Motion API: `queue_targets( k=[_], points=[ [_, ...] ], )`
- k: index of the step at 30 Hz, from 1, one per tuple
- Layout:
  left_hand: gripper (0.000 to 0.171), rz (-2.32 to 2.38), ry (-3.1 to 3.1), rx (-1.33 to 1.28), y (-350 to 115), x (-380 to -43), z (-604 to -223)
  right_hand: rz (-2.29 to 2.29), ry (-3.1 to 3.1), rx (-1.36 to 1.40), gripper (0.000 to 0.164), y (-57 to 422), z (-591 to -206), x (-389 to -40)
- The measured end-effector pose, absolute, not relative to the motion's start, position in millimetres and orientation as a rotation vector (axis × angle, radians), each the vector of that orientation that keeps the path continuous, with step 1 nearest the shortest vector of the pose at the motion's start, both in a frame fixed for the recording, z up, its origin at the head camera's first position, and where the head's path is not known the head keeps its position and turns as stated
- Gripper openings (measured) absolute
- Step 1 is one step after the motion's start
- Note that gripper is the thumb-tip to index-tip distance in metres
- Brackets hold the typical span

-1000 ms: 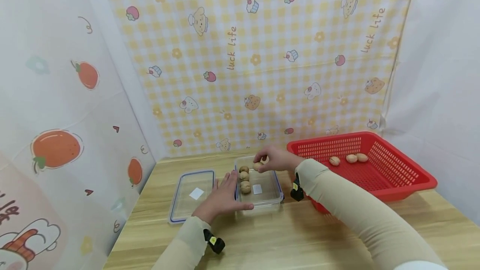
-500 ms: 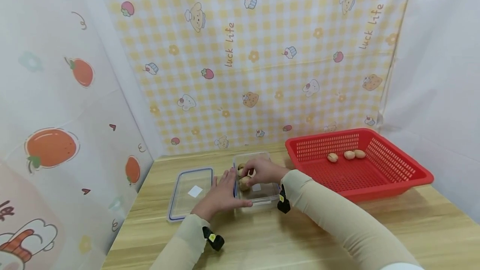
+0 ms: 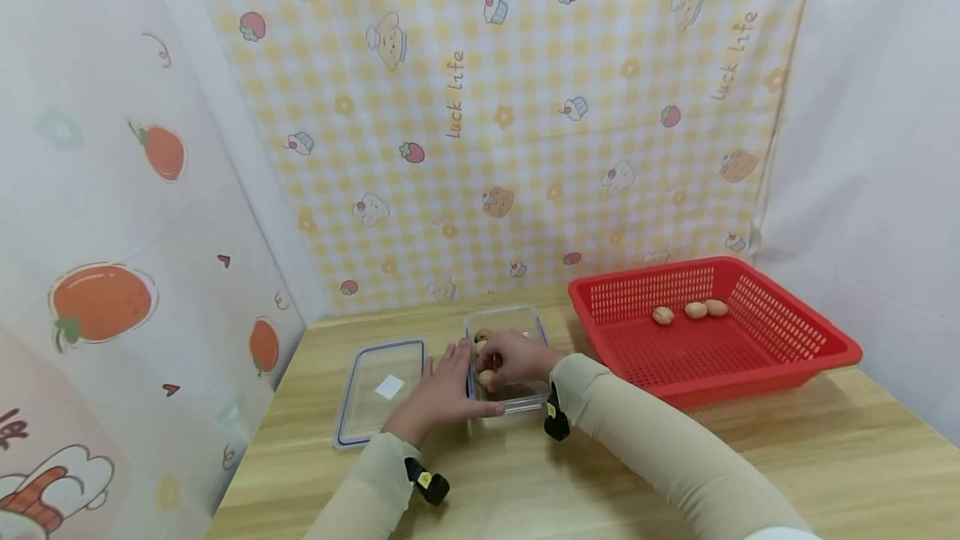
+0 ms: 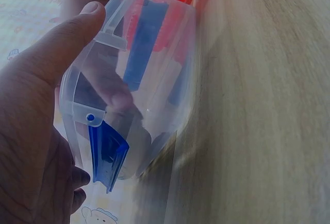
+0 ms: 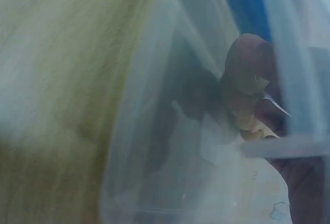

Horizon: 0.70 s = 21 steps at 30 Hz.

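A clear plastic box [image 3: 522, 407] with blue clips stands uncovered on the table. Along its left side lie walnuts, one at the back [image 3: 483, 335] and one near the front [image 3: 487, 379]. My right hand [image 3: 520, 357] reaches down into the box, thumb and fingers about a walnut [image 5: 242, 108] that is seen dimly through the plastic in the right wrist view. My left hand [image 3: 446, 394] rests against the box's left wall, fingers extended, its thumb along the front rim. The left wrist view shows that thumb [image 4: 77, 36] at the rim, above a blue clip [image 4: 108, 154].
Left of the box lies its clear lid [image 3: 367, 382] with a blue seal and a white label. A red perforated basket [image 3: 832, 348] on the right holds three walnuts [image 3: 695, 310]. A patterned curtain [image 3: 465, 215] hangs behind the table [image 3: 600, 498].
My right hand has carried a walnut from the back of the box to the left row and lowered it there. My left hand has stayed on the box.
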<state>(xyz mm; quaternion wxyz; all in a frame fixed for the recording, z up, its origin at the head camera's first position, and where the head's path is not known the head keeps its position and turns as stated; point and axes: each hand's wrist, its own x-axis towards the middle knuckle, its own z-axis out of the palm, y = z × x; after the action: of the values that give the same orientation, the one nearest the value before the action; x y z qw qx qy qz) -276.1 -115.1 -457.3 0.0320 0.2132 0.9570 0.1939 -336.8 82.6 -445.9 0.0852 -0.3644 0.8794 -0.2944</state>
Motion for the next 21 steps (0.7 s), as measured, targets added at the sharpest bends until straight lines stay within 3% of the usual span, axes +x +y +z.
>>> queue_targets(
  k=[7,14,21],
  points=[
    [0.132,0.635,2.942,0.658,-115,-275,-461,-0.792,2.663,-1.194,0.023,80,-466,-341],
    [0.133,0.616,2.943,0.652,-115,-275,-461,-0.700,2.702,-1.224,0.021,80,-463,-342],
    [0.132,0.613,2.939,0.661,-115,-277,-462,-0.771,2.692,-1.134,0.032,93,-408,-339]
  ],
)
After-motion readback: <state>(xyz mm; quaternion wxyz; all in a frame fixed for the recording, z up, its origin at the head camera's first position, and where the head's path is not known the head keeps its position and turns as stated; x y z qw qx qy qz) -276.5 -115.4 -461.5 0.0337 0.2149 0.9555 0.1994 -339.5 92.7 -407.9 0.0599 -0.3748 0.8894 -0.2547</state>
